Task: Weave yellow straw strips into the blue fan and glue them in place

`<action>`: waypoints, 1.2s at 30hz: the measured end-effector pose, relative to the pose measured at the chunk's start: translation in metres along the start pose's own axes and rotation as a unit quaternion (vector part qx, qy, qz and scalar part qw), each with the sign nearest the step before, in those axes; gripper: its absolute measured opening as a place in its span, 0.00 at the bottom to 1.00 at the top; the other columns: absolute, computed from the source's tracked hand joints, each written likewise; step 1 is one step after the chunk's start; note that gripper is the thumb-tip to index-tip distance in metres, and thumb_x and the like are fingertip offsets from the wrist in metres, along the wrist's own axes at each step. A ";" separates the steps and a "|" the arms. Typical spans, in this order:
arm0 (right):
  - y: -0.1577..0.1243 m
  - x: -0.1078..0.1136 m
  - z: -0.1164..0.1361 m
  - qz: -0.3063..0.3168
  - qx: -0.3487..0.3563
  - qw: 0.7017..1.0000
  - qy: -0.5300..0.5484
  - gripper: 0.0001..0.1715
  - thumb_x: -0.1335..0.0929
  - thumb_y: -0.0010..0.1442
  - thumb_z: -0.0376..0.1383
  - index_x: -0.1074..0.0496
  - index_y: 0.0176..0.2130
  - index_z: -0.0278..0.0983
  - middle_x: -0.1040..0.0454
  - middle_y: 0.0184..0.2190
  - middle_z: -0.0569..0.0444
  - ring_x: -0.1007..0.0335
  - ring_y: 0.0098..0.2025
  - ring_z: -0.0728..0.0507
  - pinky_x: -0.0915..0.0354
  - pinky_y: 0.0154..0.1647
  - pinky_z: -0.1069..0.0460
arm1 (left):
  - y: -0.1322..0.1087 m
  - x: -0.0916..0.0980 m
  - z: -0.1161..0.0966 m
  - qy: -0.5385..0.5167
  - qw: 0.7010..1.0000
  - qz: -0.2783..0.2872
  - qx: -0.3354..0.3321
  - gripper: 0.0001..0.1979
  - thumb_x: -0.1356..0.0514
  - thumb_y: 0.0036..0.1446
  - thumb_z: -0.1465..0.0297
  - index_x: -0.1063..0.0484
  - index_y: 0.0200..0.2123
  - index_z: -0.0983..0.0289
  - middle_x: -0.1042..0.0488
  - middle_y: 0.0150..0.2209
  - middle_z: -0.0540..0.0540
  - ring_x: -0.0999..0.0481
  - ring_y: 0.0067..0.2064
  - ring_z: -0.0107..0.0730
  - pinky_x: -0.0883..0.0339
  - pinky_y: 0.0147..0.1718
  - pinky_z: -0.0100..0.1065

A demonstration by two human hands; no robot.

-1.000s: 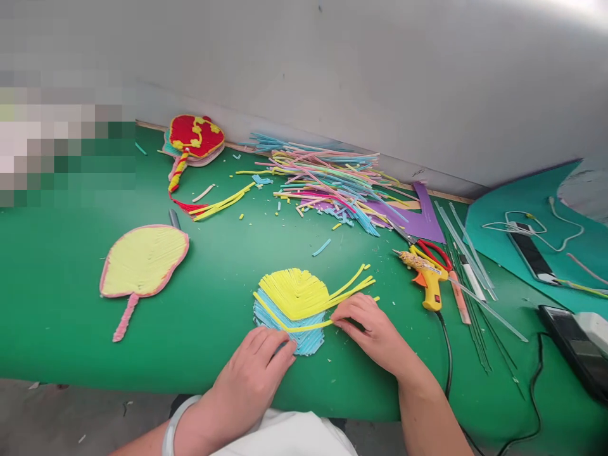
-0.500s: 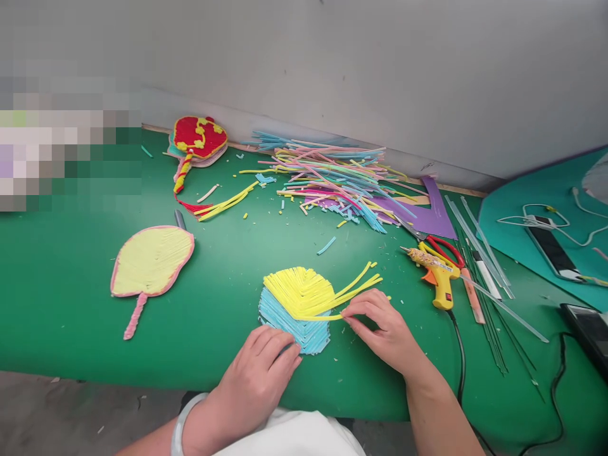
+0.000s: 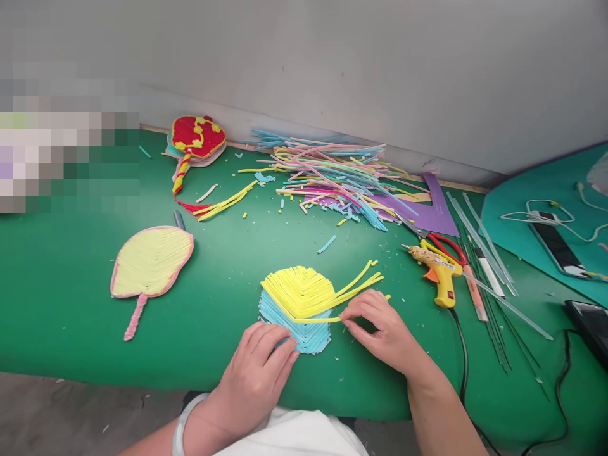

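A round fan panel (image 3: pixel 316 339) made of rows of pipe cleaners lies on the green table, its lower part blue and its upper part covered with yellow rows (image 3: pixel 304 285) in a V pattern. My left hand (image 3: pixel 261 364) rests with curled fingers on the panel's lower left edge, holding it down. Between the thumb and forefinger of my right hand (image 3: pixel 375 326) is the right end of a yellow pipe cleaner (image 3: pixel 318 320), which lies across the blue part just under the yellow rows. Loose yellow ends (image 3: pixel 363 285) stick out above my right hand.
Left stands a pale yellow fan (image 3: pixel 154 259) with pink edging. Behind lie a red fan (image 3: pixel 197 136) and a heap of pipe cleaners (image 3: pixel 332 171). To the right are scissors (image 3: pixel 446 247), a yellow glue gun (image 3: pixel 444 278) with its cord, glue sticks (image 3: pixel 489 234) and a phone (image 3: pixel 558 244).
The yellow pipe cleaner in my right hand sits slightly lower, with a thin gap to the rows above. My left hand has shifted a little up and left.
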State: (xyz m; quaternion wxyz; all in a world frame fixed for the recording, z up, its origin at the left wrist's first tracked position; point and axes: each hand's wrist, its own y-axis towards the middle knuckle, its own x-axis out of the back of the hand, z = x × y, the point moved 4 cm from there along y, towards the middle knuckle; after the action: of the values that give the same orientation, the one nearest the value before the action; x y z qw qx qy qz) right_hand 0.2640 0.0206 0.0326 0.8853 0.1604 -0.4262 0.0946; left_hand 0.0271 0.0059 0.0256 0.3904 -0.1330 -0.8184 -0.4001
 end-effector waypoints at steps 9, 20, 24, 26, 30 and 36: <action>0.001 -0.001 0.002 0.033 -0.004 0.999 0.003 0.07 0.35 0.64 0.30 0.29 0.36 0.42 0.26 0.33 0.54 0.33 0.37 0.44 0.39 0.40 0.46 | -0.002 -0.003 0.008 0.044 0.997 -0.006 0.069 0.16 0.43 0.65 0.76 0.33 0.55 0.66 0.28 0.52 0.64 0.28 0.54 0.43 0.30 0.50 0.46; -0.002 -0.003 -0.002 0.056 0.002 0.998 -0.009 0.08 0.35 0.64 0.30 0.29 0.35 0.42 0.26 0.33 0.53 0.32 0.38 0.43 0.38 0.40 0.46 | -0.002 -0.007 0.009 0.077 0.995 0.018 0.068 0.17 0.44 0.66 0.74 0.34 0.57 0.67 0.26 0.53 0.64 0.27 0.53 0.44 0.31 0.49 0.47; -0.002 -0.004 -0.003 0.067 -0.001 0.998 -0.009 0.08 0.36 0.64 0.30 0.29 0.36 0.41 0.26 0.34 0.53 0.32 0.38 0.43 0.38 0.41 0.46 | 0.001 -0.006 0.007 0.080 0.995 0.023 0.061 0.13 0.45 0.66 0.74 0.31 0.53 0.68 0.24 0.51 0.63 0.27 0.52 0.44 0.32 0.48 0.46; -0.002 -0.004 -0.003 0.067 -0.003 0.998 -0.009 0.08 0.36 0.65 0.31 0.29 0.36 0.41 0.26 0.34 0.53 0.33 0.38 0.43 0.38 0.40 0.46 | 0.002 -0.006 0.007 0.079 0.995 0.020 0.064 0.13 0.45 0.66 0.74 0.31 0.52 0.68 0.24 0.50 0.63 0.26 0.51 0.44 0.32 0.48 0.46; -0.001 -0.003 -0.003 0.059 -0.007 0.998 -0.009 0.08 0.36 0.66 0.32 0.29 0.36 0.42 0.26 0.34 0.53 0.32 0.38 0.43 0.38 0.40 0.46 | 0.001 -0.006 0.008 0.073 0.994 0.015 0.074 0.13 0.44 0.66 0.74 0.31 0.52 0.66 0.24 0.49 0.62 0.26 0.51 0.43 0.31 0.48 0.45; 0.000 -0.002 -0.004 0.043 -0.013 0.999 -0.012 0.07 0.35 0.66 0.32 0.29 0.37 0.42 0.26 0.34 0.53 0.32 0.38 0.44 0.38 0.40 0.47 | -0.001 -0.008 0.008 0.071 0.994 0.026 0.073 0.14 0.44 0.66 0.74 0.32 0.54 0.66 0.25 0.51 0.63 0.28 0.53 0.43 0.32 0.49 0.45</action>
State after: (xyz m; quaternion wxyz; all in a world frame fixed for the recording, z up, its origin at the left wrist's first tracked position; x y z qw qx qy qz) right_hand 0.2657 0.0216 0.0291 0.8773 0.1311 -0.4444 0.1250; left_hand 0.0276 0.0120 0.0167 0.4666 -0.0962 -0.8118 -0.3377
